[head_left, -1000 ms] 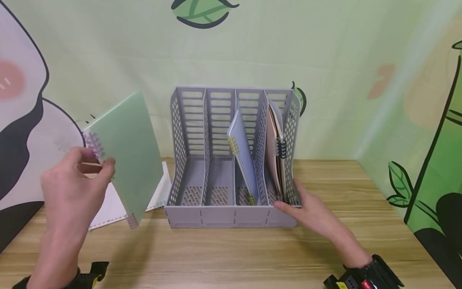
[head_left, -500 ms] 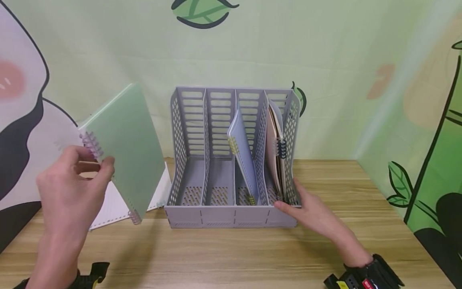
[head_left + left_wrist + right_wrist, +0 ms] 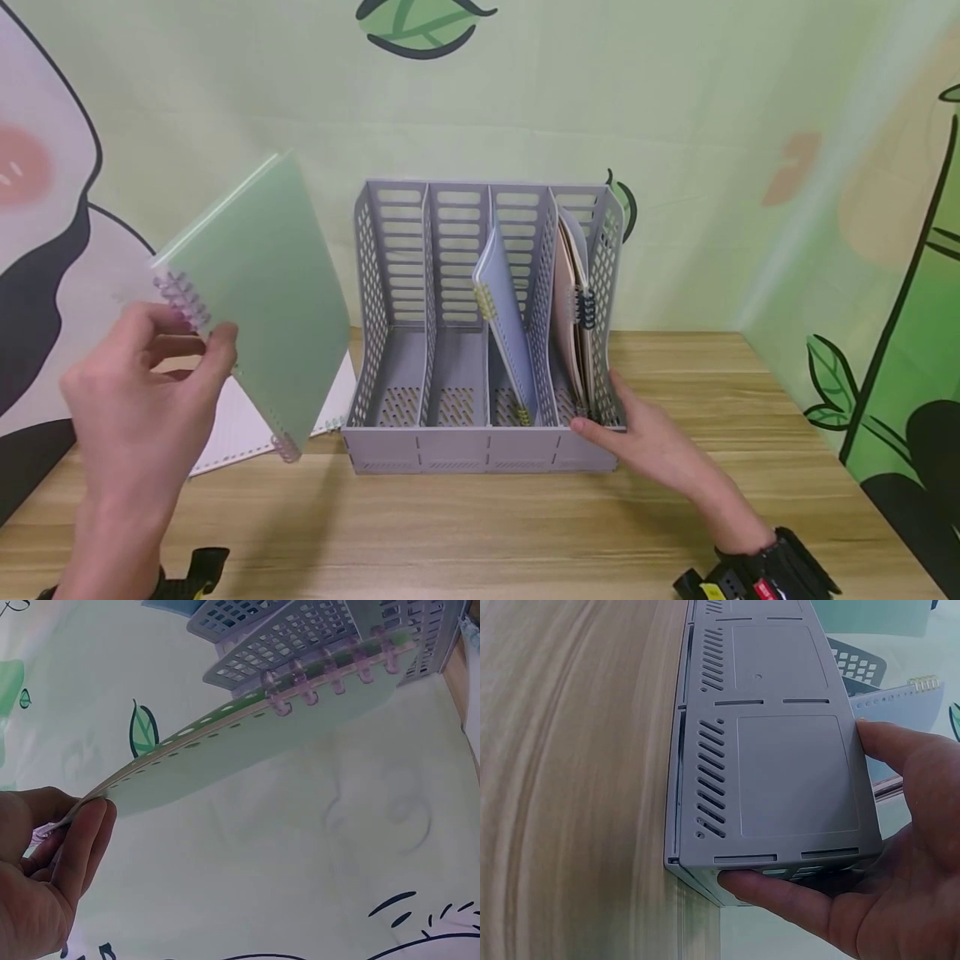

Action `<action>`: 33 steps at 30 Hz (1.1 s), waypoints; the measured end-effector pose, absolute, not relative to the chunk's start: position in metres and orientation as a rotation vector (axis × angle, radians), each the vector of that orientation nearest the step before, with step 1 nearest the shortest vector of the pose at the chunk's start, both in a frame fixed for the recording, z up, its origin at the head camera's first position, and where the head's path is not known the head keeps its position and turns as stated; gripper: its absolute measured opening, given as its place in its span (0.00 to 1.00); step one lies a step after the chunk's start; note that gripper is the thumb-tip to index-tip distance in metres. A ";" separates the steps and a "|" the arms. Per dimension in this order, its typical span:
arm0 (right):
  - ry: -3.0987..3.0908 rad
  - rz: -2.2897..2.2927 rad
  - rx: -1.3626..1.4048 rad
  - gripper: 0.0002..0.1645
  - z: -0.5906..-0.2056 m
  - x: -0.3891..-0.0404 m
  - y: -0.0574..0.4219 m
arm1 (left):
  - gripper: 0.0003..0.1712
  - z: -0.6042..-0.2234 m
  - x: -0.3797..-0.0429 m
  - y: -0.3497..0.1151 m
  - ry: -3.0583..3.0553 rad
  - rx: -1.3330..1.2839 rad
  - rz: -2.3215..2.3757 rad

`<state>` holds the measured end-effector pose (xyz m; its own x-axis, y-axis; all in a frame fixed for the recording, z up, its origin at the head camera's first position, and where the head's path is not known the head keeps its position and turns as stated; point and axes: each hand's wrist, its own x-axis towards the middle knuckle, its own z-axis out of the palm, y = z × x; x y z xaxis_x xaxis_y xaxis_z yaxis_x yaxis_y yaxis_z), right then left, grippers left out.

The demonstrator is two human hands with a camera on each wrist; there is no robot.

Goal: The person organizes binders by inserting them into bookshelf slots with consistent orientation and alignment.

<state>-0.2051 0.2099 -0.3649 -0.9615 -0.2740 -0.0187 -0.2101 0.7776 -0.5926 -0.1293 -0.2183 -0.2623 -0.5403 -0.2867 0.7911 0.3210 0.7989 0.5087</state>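
The green notebook is held aloft at the frame's left, its spine pinched by the left hand; a firm pinch beside the rings should limit bending. Its long axis slants from upper left to lower right, rings facing lower left. The right hand grips the lower right corner of the rack.

Pinching between thumb and fingers with the left hand, raised near the table's left edge. Gripping with the right hand, inward of the right edge, fingers seemingly curled, partly hidden.
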 end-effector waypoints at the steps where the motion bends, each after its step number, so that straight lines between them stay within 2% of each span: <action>1: 2.865 -0.933 -0.390 0.65 -0.365 -0.205 0.210 | 0.09 -0.262 -0.128 -0.217 -1.995 -0.031 -0.778; 33: 2.876 -0.906 -0.397 0.65 -0.364 -0.204 0.208 | 0.12 -0.248 -0.102 -0.204 -1.810 -0.070 -0.990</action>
